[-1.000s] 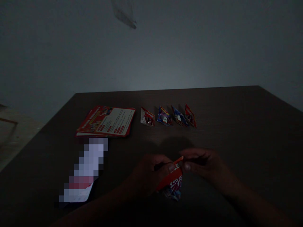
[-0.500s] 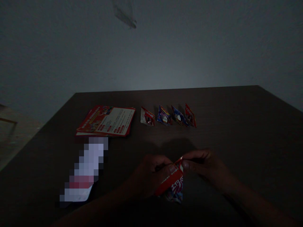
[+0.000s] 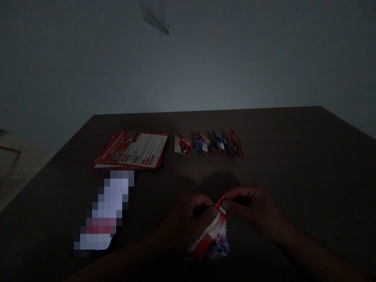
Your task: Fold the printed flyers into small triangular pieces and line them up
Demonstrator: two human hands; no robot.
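Both hands grip a folded piece of glossy printed paper (image 3: 219, 233), red and white with a blue patterned lower part, near the front of the table. My left hand (image 3: 188, 219) is closed on its left side, the thumb pressed on the upper part. On the right, my right hand (image 3: 252, 205) pinches the paper's top corner between thumb and forefinger. The hands are close together, and the left one covers part of the paper. Dim light hides the finer folds.
Farther back on the dark table (image 3: 279, 156), several folded papers (image 3: 205, 144) stand in a row. To their left lies a stack of red printed leaflets (image 3: 132, 150). A pixelated, bright phone-like object (image 3: 113, 203) lies in front of the stack. A pale wall (image 3: 235, 58) rises behind.
The paper has turned and tilted between my hands, showing more of its white and red face. My right hand has shifted slightly left with the pinched corner.
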